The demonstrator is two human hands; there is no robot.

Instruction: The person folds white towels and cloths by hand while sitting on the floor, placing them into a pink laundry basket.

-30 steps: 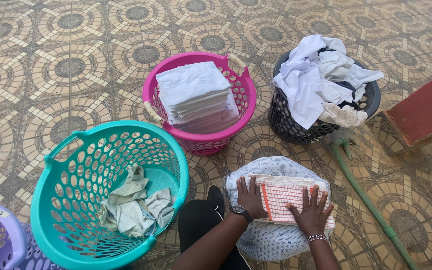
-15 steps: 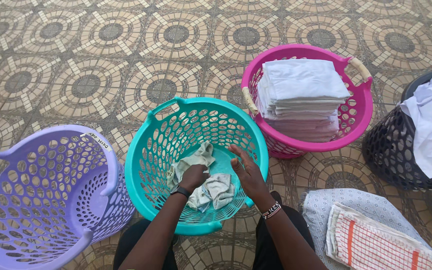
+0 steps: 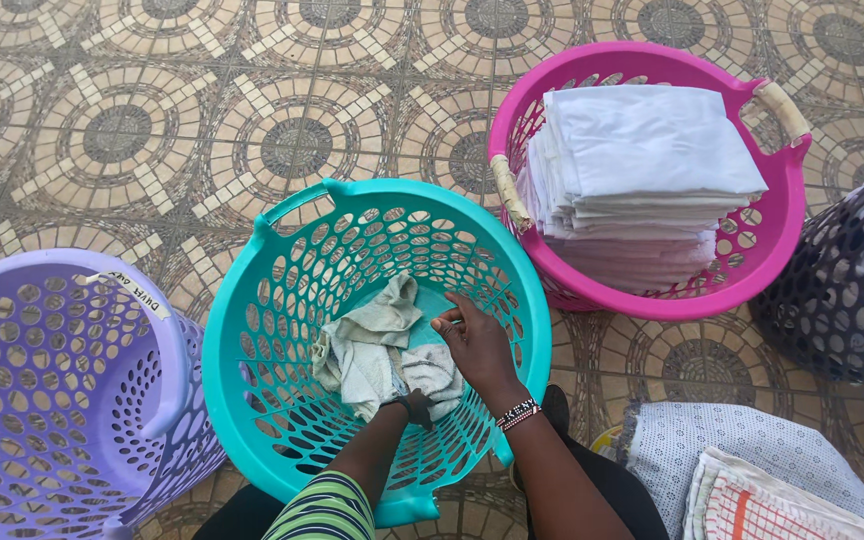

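Both my hands are inside the teal laundry basket (image 3: 252, 330). A few crumpled pale green and white cloths (image 3: 372, 350) lie on its bottom. My left hand (image 3: 414, 405), with a dark band at the wrist, digs into the near edge of the cloths and grips them; the fabric partly hides it. Just right of the cloths is my right hand (image 3: 477, 345), a beaded bracelet on its wrist. Its fingertips are drawn together at the cloths' edge; whether they pinch fabric is unclear.
A purple basket (image 3: 62, 400) stands to the left. A pink basket (image 3: 762, 270) at the upper right holds a stack of folded white cloths (image 3: 642, 160). A black basket (image 3: 832, 300) sits at the right edge. A checked red-and-white towel (image 3: 762, 505) lies on a grey cloth (image 3: 742, 440) at lower right.
A second ago my hands pressed the checked towel on the grey cloth. They then moved left into the teal basket and now work on the cloths there; the view follows.
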